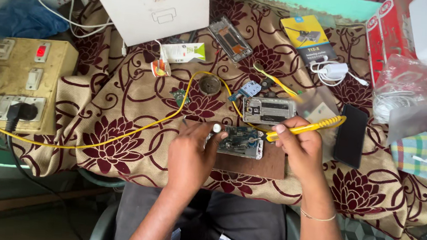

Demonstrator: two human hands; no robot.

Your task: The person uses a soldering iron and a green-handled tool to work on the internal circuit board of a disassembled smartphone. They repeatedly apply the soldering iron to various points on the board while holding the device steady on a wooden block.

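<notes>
My right hand (299, 143) grips a yellow-handled soldering iron (313, 126), its tip lowered onto an opened phone (239, 141) that lies on a brown wooden board (250, 165). My left hand (191, 148) rests at the phone's left edge, fingers curled on it, with a small white piece at a fingertip. The iron's yellow cord (138, 127) runs left across the floral cloth to a switchboard (18, 84).
A second opened phone frame (268, 110), a small blue circuit board (248, 90), a round tin (209, 84), a black phone (351, 135), a white charger (333, 71), a white box (151, 8), a tube (183, 51) and plastic bags (405, 93) lie around.
</notes>
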